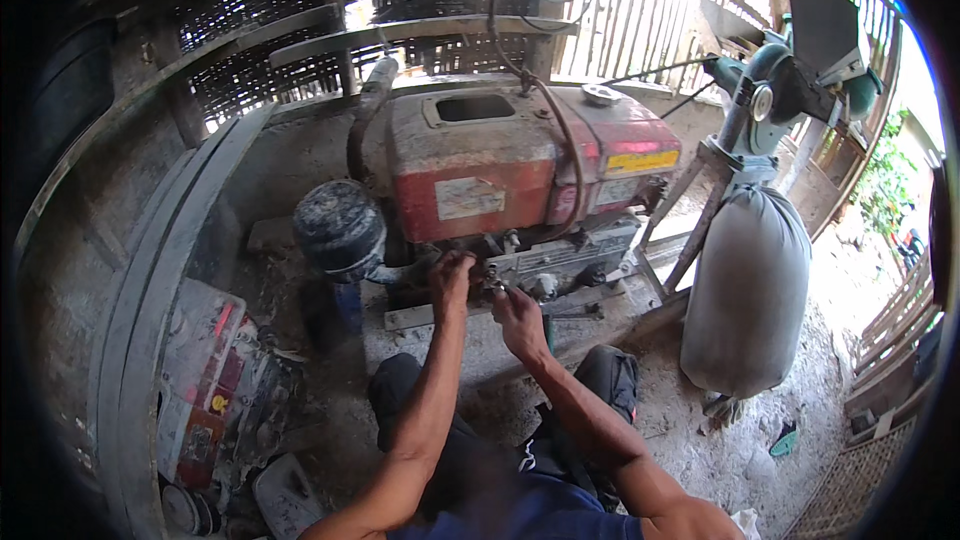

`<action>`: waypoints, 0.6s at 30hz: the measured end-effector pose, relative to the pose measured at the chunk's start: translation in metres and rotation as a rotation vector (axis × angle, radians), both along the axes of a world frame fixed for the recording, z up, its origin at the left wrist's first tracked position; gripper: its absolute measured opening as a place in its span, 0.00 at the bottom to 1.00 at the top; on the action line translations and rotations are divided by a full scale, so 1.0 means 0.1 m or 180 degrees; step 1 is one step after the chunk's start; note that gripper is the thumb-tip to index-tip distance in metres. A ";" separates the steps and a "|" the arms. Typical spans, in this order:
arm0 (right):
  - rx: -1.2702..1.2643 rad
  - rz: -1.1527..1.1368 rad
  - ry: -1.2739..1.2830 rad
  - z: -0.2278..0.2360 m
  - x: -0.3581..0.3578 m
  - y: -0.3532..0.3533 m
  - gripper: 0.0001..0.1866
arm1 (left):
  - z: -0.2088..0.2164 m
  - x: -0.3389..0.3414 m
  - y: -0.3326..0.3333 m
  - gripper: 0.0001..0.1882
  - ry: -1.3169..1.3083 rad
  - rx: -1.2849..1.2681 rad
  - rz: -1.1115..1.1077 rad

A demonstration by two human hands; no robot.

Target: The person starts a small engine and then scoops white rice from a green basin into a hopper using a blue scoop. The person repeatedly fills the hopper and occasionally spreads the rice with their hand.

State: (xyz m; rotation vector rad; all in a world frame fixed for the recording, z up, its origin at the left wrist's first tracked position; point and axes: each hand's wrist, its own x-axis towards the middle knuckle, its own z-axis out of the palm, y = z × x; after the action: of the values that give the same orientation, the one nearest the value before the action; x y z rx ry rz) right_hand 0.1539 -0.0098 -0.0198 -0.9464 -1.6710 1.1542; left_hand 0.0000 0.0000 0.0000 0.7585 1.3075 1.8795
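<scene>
The left hand (453, 275) reaches to the near side of the red engine (475, 210), its back up and its fingers bent; what they touch is hidden, so I cannot tell whether they close on anything. The right hand (520, 323) sits just to its right and slightly nearer the body, with the fingers curled in and the thumb side toward the engine. A small shiny metal piece (498, 286) shows at its tip, but I cannot tell whether it is gripped.

Both arms are extended forward. The left forearm (432, 385) rises steeply, leaning a little right toward its hand; the right forearm (585, 405) slants inward from the lower right. The knees are bent, one outside each forearm.

The engine spreads just beyond the hands, directly ahead of them, with a ribbed metal part (565, 250) low on its side to the right of the left hand. A dusty black canister (340, 230) stands left of the left hand. Past the hands, a brown hose (570, 140) bends down over the engine. Well to the right of the right hand hangs a full grey sack (748, 295), below a green-grey machine (765, 105). Well to the left of the left hand run long wooden planks (150, 340), with a second dusty red machine (205, 390) beside them.
</scene>
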 end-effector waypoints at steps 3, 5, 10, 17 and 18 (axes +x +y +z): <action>0.1538 -0.0284 -0.1151 0.16 0.13 0.13 0.07 | -0.03 0.03 0.04 0.07 -0.0115 -0.0004 -0.0065; 0.2279 -0.0273 -0.1476 0.21 0.11 0.20 0.07 | -0.06 0.01 0.00 0.06 0.0088 0.0131 0.0030; 0.0468 -0.0456 -0.0296 -0.03 -0.14 0.04 0.14 | 0.02 0.07 0.03 0.05 -0.0511 0.0148 -0.0137; -0.1301 0.0197 0.1821 -0.06 -0.33 -0.14 0.15 | -0.05 0.00 0.02 0.06 -0.0112 -0.0066 -0.0055; -0.0844 0.0089 0.1127 -0.01 -0.26 -0.10 0.18 | -0.09 -0.01 0.04 0.06 -0.0021 -0.0010 -0.0025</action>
State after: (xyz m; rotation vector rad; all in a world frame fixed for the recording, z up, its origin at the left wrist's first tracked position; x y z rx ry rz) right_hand 0.1280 -0.0200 -0.0203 -0.8209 -1.2721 1.4927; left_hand -0.0008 0.0037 -0.0085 0.7542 1.3011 1.8719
